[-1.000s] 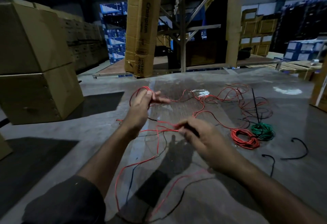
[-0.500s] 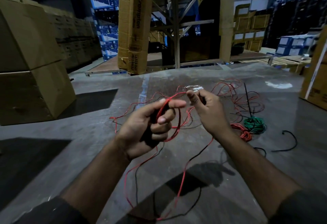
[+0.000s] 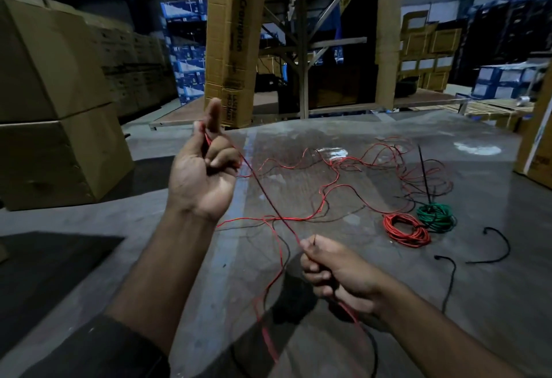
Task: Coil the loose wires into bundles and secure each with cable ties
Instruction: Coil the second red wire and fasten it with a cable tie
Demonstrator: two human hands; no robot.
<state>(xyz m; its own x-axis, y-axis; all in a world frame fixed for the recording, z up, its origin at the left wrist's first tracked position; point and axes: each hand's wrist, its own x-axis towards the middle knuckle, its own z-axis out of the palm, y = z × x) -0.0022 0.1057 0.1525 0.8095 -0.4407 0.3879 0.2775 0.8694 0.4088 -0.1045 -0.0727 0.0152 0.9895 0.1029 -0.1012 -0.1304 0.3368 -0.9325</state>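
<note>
A paired red and black wire (image 3: pixel 268 201) runs taut between my two hands above the grey floor. My left hand (image 3: pixel 206 168) is raised, palm towards me, index finger pointing up, the other fingers curled round the wire. My right hand (image 3: pixel 334 267) is lower and nearer, pinching the same wire in a fist; the wire trails down below it. More loose red and black wire (image 3: pixel 343 174) lies tangled on the floor beyond. A coiled red bundle (image 3: pixel 406 229) and a coiled green bundle (image 3: pixel 436 216) lie side by side at the right.
Black cable ties (image 3: pixel 495 246) lie on the floor right of the bundles, one long tie (image 3: pixel 424 174) behind them. Stacked cardboard boxes (image 3: pixel 53 103) stand at the left, a tall carton (image 3: pixel 233 43) and metal racking behind, another carton (image 3: pixel 537 138) at the right edge.
My hands were close together in front of me; now the left hand has risen and the right hand has dropped down and back, stretching the wire between them.
</note>
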